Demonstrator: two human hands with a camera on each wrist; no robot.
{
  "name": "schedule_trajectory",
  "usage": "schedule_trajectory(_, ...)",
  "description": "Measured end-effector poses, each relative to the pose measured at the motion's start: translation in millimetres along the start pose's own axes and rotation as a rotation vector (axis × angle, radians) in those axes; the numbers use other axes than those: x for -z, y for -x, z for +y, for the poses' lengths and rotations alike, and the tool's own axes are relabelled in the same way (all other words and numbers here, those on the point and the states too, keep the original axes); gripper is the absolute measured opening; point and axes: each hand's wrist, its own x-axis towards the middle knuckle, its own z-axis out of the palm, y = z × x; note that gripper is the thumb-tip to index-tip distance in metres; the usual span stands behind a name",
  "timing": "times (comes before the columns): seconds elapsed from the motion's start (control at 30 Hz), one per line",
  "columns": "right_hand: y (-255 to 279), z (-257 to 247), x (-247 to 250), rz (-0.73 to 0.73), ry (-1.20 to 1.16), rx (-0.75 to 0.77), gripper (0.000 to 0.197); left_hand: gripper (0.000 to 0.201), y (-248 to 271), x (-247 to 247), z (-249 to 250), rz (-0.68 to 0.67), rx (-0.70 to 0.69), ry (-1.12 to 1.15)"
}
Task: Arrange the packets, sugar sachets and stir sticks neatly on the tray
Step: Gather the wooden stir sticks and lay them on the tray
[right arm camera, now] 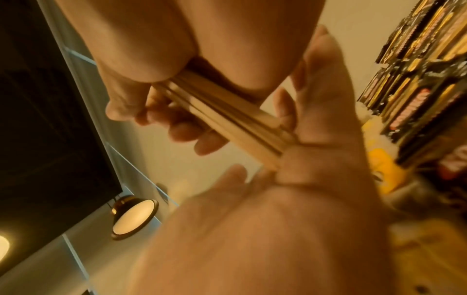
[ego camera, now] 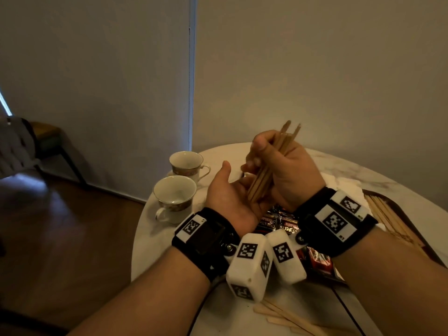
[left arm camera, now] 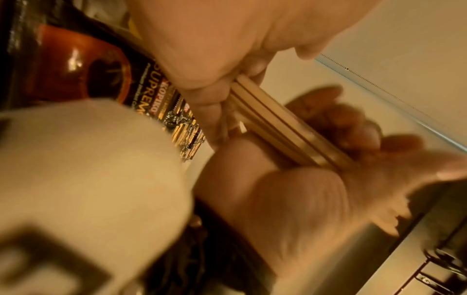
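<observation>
My right hand grips a bundle of several wooden stir sticks, tilted with the tips up and to the right. Its lower ends rest in the upturned palm of my left hand, whose fingers stay relaxed. Both hands hover above dark coffee packets on the brown tray. More stir sticks lie in a row on the tray's right side. The wrist views show the bundle close up, butting into the left palm, with packets behind.
Two empty teacups stand on the white marble table left of my hands. Loose flat wooden sticks lie near the table's front edge. A red packet lies under my right wrist. A chair stands far left.
</observation>
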Motion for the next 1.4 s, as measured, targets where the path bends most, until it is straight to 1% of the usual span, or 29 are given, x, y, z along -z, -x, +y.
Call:
schedule_trajectory(0.07,2.0,7.5,0.3,-0.053,0.029,-0.061,0.024,0.069,1.9,-2.2,-0.9,0.005,-0.026,0.015)
schedule_trajectory(0.13,2.9,8.4,0.1,-0.076,0.085,-0.093,0.037,0.064,0.7,-0.4,-1.3,-0.028,-0.028,0.046)
schedule_trajectory(0.2,2.4,4.1,-1.0,-0.081,0.042,-0.083,0.046,0.062,1.6,0.4,0.8,-0.04,-0.014,0.062)
schedule_trajectory(0.27,1.4,0.6,-1.5,-0.081,-0.013,-0.037,0.046,0.057,-0.8,2.7,3.1,-0.062,0.001,0.081)
schedule_trajectory(0.3,1.1,1.3,-1.1,-0.09,0.012,-0.037,0.044,0.055,-1.3,2.7,3.5,-0.069,-0.005,0.096)
schedule_trajectory(0.33,2.3,2.5,-1.4,-0.109,0.083,-0.06,0.043,0.057,-0.4,1.8,2.6,-0.077,-0.028,0.106)
schedule_trajectory(0.4,6.2,5.0,-1.5,-0.147,0.278,-0.122,0.042,0.07,-0.8,2.6,-0.4,-0.115,-0.065,0.098)
schedule_trajectory(0.43,7.3,5.5,-0.1,-0.14,0.333,-0.149,0.042,0.079,0.1,2.1,-0.8,-0.146,-0.062,0.068)
schedule_trajectory(0.47,7.7,3.4,1.6,-0.113,0.328,-0.182,0.043,0.087,1.5,1.3,0.5,-0.171,-0.056,0.017)
schedule_trajectory(0.53,6.1,-6.1,6.3,-0.083,0.293,-0.281,0.039,0.09,4.9,-2.0,4.0,-0.224,-0.077,-0.092)
schedule_trajectory(0.57,5.8,-12.5,8.9,-0.11,0.365,-0.359,0.034,0.088,7.3,-4.0,5.9,-0.24,-0.102,-0.145)
schedule_trajectory(0.63,7.2,-23.0,12.5,-0.252,0.58,-0.55,0.021,0.08,11.0,-7.5,7.2,-0.26,-0.134,-0.228)
schedule_trajectory(0.7,11.3,-28.5,12.2,-0.406,0.668,-0.709,0.01,0.083,11.7,-8.3,4.7,-0.279,-0.143,-0.322)
schedule_trajectory(0.73,13.8,-29.9,11.7,-0.459,0.687,-0.762,0.008,0.079,12.8,-10.0,2.0,-0.27,-0.151,-0.4)
schedule_trajectory(0.77,15.6,-29.9,11.0,-0.49,0.695,-0.797,0.007,0.066,14.6,-11.8,-0.2,-0.25,-0.168,-0.474)
schedule_trajectory(0.8,17.8,-29.5,11.8,-0.502,0.692,-0.808,0.01,0.049,15.8,-13.2,-1.9,-0.228,-0.183,-0.538)
schedule_trajectory(0.83,20.4,-29.1,13.4,-0.498,0.669,-0.796,0.016,0.042,17.2,-14.6,-2.6,-0.22,-0.189,-0.566)
schedule_trajectory(0.9,27.0,-30.0,18.7,-0.439,0.56,-0.691,0.033,0.051,17.0,-15.0,0.4,-0.192,-0.206,-0.523)
schedule_trajectory(0.97,38.8,-32.2,23.4,-0.268,0.444,-0.535,0.041,0.051,15.1,-15.0,6.1,-0.186,-0.225,-0.39)
schedule_trajectory(1.0,44.9,-31.7,24.2,-0.164,0.414,-0.452,0.04,0.049,15.1,-15.0,8.7,-0.178,-0.244,-0.35)
schedule_trajectory(1.03,49.7,-30.9,22.5,-0.089,0.418,-0.367,0.036,0.048,15.3,-15.9,9.7,-0.166,-0.264,-0.324)
schedule_trajectory(1.13,58.3,-20.7,11.4,0.033,0.586,-0.125,0.019,0.045,17.4,-18.7,6.5,-0.125,-0.299,-0.347)
schedule_trajectory(1.17,58.7,-19.9,8.2,0.081,0.626,-0.07,0.015,0.042,18.6,-19.9,4.2,-0.099,-0.315,-0.371)
schedule_trajectory(1.23,57.4,-24.8,7.5,0.145,0.684,-0.009,0.011,0.03,21.0,-22.2,3.2,-0.01,-0.391,-0.455)
schedule_trajectory(1.3,57.3,-37.5,8.4,0.154,0.756,0.012,0.011,0.014,22.6,-23.9,7.4,0.056,-0.516,-0.488)
schedule_trajectory(1.4,59.0,-57.3,10.0,0.147,0.792,-0.025,0.012,0.034,26.3,-32.5,15.4,0.114,-0.687,-0.529)
